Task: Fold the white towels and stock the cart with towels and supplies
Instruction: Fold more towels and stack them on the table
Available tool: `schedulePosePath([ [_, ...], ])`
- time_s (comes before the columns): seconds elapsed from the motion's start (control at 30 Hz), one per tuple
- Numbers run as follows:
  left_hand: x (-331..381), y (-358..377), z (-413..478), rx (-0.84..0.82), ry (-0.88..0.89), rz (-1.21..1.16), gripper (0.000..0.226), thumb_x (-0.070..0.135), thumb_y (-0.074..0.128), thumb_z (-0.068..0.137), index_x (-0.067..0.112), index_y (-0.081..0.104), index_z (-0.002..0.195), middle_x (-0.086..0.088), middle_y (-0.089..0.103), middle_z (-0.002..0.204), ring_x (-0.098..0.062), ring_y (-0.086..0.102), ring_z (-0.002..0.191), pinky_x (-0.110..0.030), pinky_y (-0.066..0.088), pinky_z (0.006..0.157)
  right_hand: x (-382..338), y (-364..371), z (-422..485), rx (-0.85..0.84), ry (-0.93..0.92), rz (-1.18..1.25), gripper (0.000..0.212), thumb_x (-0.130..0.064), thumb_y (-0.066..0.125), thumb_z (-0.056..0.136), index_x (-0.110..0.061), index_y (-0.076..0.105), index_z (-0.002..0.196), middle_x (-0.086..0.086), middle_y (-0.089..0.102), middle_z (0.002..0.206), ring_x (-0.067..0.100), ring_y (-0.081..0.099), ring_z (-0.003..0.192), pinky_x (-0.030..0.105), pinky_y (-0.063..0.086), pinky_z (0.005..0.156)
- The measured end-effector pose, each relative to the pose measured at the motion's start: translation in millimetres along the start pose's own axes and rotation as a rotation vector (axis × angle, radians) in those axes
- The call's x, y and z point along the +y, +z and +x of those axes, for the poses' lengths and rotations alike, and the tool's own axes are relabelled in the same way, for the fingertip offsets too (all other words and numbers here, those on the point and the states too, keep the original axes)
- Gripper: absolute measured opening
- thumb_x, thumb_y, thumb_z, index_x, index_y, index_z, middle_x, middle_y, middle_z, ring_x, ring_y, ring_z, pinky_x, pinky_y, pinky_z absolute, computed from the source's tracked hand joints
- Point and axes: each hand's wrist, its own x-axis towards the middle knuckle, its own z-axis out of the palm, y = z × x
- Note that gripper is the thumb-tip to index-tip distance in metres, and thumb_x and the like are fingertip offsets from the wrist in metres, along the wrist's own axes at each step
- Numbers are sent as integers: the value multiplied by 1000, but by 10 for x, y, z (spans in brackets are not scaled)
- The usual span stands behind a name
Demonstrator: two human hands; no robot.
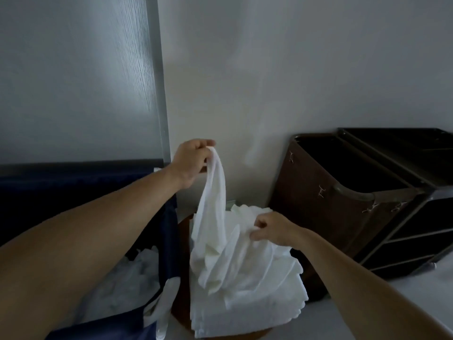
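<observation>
left hand [190,163] pinching towel [215,231] edge

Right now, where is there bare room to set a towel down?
The white surface below the black cart is bare. The brown bin stands open. Crowded: the towel pile, held by left hand and right hand; the blue bag is full.

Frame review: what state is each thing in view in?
left-hand grip, raised, holds the white towel's top.
right-hand grip, pinches towel cloth lower down.
white towel, unfolded, hanging bunched.
towel pile, loosely stacked.
brown cart bag, open-topped.
blue hamper, open-topped.
</observation>
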Motion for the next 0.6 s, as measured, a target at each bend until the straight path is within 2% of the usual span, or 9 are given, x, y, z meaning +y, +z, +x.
schedulePosePath([
  [0.07,230,48,105,14,43,-50,28,0,50,93,14,66,111,-12,64,100,-28,65,91,-37,60,73,88,119,16,-180,54,-72,15,-26,77,84,-24,63,90,-11,57,88,10,58,86,20,44,71],
  [0.1,313,98,134,-3,65,-46,29,1,50,93,14,66,113,-13,64,103,-28,65,92,-40,60,78,107,140,53,-148,50,-72,23,-26,77,84,-23,65,103,-11,58,97,13,60,99,22,46,80],
  [0.17,363,222,142,-59,73,11,30,2,49,94,14,66,115,-15,63,106,-29,63,94,-42,58,83,37,60,137,84,-9,7,48,-32,76,85,-21,58,128,-10,56,116,13,56,114,26,45,91],
  [0.23,273,344,135,-124,50,59,31,3,47,95,19,69,111,-14,61,102,-27,57,87,-39,52,76,-166,-172,197,307,-100,145,60,-37,73,87,-23,48,140,-10,52,126,12,51,119,28,42,96],
  [0.3,180,455,139,-200,30,55,31,5,47,98,21,68,112,-9,63,102,-23,59,85,-31,50,72,-391,-461,253,370,-219,341,62,-33,72,89,-23,44,143,-10,50,128,12,49,118,31,42,99],
  [0.4,176,552,168,-281,78,110,32,6,49,100,15,58,129,-9,66,110,-20,67,97,-27,57,80,-544,-834,370,297,-421,445,41,-32,68,93,-17,60,130,-1,66,117,18,64,106,38,51,96],
  [0.47,214,571,207,-272,111,131,35,7,55,99,15,53,132,-9,68,104,-22,68,96,-28,57,80,-574,-986,435,206,-455,420,21,-36,63,96,-17,70,101,0,73,91,16,69,83,31,56,76],
  [0.53,240,570,243,-236,67,50,32,7,59,97,15,54,127,-10,69,104,-23,68,96,-30,57,79,-605,-1103,529,201,-448,346,28,-38,63,96,-17,63,77,-5,64,69,11,60,62,24,46,59],
  [0.6,237,554,259,-163,11,-78,31,8,63,94,14,55,123,-12,67,114,-21,67,96,-29,56,77,-674,-1228,644,275,-497,201,35,-38,64,95,-12,58,72,-2,53,65,12,48,59,28,38,55],
])
